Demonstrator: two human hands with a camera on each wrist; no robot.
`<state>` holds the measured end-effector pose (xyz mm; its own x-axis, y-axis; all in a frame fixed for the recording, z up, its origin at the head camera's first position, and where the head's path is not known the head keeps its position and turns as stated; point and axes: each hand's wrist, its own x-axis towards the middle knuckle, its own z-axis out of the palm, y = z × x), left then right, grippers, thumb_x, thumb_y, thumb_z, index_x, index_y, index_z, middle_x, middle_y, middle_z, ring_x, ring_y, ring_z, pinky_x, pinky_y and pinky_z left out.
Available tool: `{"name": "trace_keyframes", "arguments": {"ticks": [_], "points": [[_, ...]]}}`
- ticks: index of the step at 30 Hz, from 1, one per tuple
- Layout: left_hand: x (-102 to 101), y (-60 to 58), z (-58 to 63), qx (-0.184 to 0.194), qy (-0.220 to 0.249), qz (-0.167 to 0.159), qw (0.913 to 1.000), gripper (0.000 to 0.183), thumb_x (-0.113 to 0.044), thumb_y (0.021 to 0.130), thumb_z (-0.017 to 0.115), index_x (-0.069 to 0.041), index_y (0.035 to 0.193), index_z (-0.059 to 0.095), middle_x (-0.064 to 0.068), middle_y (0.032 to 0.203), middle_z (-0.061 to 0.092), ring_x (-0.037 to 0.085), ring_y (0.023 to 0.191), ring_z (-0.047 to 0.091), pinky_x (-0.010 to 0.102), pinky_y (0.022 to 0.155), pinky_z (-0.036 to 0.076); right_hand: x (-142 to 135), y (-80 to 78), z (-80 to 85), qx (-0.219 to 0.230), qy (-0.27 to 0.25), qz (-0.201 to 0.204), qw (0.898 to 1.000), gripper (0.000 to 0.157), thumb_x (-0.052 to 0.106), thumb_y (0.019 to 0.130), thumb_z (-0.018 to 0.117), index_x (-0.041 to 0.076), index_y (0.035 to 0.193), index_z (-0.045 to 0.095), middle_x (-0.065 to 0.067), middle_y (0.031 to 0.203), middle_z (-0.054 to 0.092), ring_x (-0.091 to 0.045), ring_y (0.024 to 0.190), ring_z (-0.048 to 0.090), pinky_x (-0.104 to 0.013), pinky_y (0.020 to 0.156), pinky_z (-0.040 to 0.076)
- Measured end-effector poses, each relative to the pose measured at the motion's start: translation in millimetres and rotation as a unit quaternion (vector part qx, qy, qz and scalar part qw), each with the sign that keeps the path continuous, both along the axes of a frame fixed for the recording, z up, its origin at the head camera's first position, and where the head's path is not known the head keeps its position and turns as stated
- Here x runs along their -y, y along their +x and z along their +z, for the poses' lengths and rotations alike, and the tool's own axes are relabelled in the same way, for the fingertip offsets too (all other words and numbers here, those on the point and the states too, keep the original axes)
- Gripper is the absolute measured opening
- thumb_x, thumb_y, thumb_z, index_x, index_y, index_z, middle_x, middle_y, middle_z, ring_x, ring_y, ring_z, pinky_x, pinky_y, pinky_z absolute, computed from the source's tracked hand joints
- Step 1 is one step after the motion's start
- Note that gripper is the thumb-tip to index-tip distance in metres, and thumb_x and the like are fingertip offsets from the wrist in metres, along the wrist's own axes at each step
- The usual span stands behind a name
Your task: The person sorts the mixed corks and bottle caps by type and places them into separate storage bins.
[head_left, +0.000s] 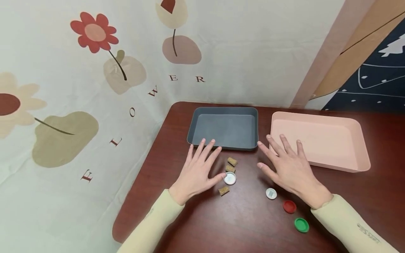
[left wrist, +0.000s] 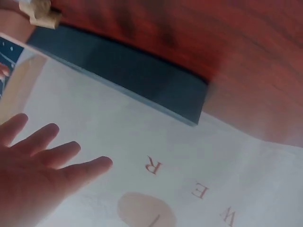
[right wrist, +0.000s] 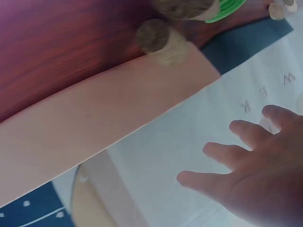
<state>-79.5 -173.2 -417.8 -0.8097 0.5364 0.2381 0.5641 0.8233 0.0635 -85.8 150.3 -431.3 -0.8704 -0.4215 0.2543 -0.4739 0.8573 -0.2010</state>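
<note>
A silver cap (head_left: 230,179) and corks (head_left: 232,161) lie beside the thumb of my left hand (head_left: 197,173). That hand and my right hand (head_left: 290,173) are spread wide, gripping nothing. Beneath both: reddish-brown wood-grain table (head_left: 246,225). Ahead: slate-gray tray (head_left: 226,126), pink tray (head_left: 332,140), then flower-printed cloth (head_left: 253,63).

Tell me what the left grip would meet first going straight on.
Probably the dark tray; depth is unclear, so the left grip might instead pass over it toward the printed cloth.
</note>
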Motion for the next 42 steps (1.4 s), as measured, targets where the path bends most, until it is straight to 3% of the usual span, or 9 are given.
{"name": "trace_keyframes", "arguments": {"ticks": [11,15,20,24,29,36,39,42], "points": [[-6,25.3,-12.1,-0.023,-0.047,-0.073,0.996,0.069,-0.069,0.089,0.065,-0.021,0.138,0.065,0.007,0.143,0.059,0.034,0.138,0.051,0.061,0.109,0.041,20,-16.4,-0.9,0.001,0.032,0.016,0.999,0.068,0.059,0.099,0.055,0.02,0.154,0.052,-0.016,0.159,0.045,-0.049,0.149,0.031,-0.078,0.11,0.017],[-7,31.2,-16.9,-0.021,-0.053,-0.102,0.9931,0.061,-0.067,0.089,0.068,-0.021,0.13,0.069,0.002,0.123,0.066,0.026,0.121,0.061,0.05,0.103,0.049,23,-19.6,-2.9,0.012,0.04,0.016,0.999,0.067,0.059,0.1,0.053,0.02,0.154,0.052,-0.016,0.158,0.046,-0.048,0.149,0.031,-0.078,0.111,0.016],[-8,35.8,-22.5,-0.019,-0.049,-0.137,0.9892,0.039,-0.058,0.089,0.075,-0.026,0.112,0.073,-0.005,0.101,0.062,0.017,0.094,0.061,0.034,0.083,0.053,27,-21.9,-6.2,0.025,0.049,0.018,0.998,0.067,0.061,0.101,0.051,0.021,0.155,0.051,-0.015,0.159,0.046,-0.047,0.149,0.031,-0.078,0.111,0.015],[-8,36.7,-25.3,-0.024,-0.054,-0.156,0.986,0.028,-0.051,0.088,0.079,-0.027,0.101,0.072,-0.008,0.09,0.058,0.014,0.082,0.06,0.031,0.073,0.05,30,-22.3,-7.1,0.031,0.056,0.019,0.998,0.068,0.061,0.1,0.052,0.021,0.155,0.051,-0.015,0.158,0.047,-0.048,0.149,0.031,-0.078,0.111,0.015],[-8,36.3,-28.3,-0.023,-0.053,-0.169,0.9839,0.024,-0.04,0.086,0.084,-0.025,0.1,0.073,-0.007,0.087,0.061,0.011,0.078,0.062,0.029,0.068,0.05,32,-22.3,-6.9,0.033,0.062,0.022,0.997,0.069,0.061,0.1,0.052,0.019,0.154,0.052,-0.015,0.157,0.048,-0.048,0.148,0.034,-0.078,0.111,0.017],[-7,37.4,-27.1,-0.023,-0.037,-0.168,0.9848,0.005,-0.026,0.096,0.076,-0.023,0.099,0.073,-0.007,0.085,0.061,0.012,0.074,0.062,0.028,0.067,0.051,35,-21.1,-9.2,0.041,0.075,0.026,0.996,0.068,0.06,0.1,0.053,0.016,0.152,0.055,-0.016,0.156,0.049,-0.048,0.147,0.034,-0.078,0.11,0.017],[-5,33.3,-21.9,-0.027,-0.021,-0.171,0.9847,0.006,-0.024,0.096,0.076,-0.021,0.101,0.074,-0.006,0.086,0.062,0.012,0.075,0.061,0.028,0.067,0.051,36,-20.4,-10.0,0.041,0.079,0.026,0.996,0.068,0.06,0.1,0.054,0.015,0.152,0.055,-0.016,0.156,0.049,-0.047,0.148,0.034,-0.078,0.111,0.017],[-3,21.7,-13.6,-0.029,0.004,-0.169,0.9852,0.012,-0.018,0.093,0.079,-0.017,0.105,0.076,-0.003,0.091,0.066,0.014,0.079,0.063,0.029,0.073,0.054,36,-19.5,-10.4,0.038,0.081,0.026,0.996,0.068,0.059,0.1,0.055,0.015,0.151,0.056,-0.017,0.156,0.049,-0.047,0.147,0.035,-0.078,0.111,0.017]]}}
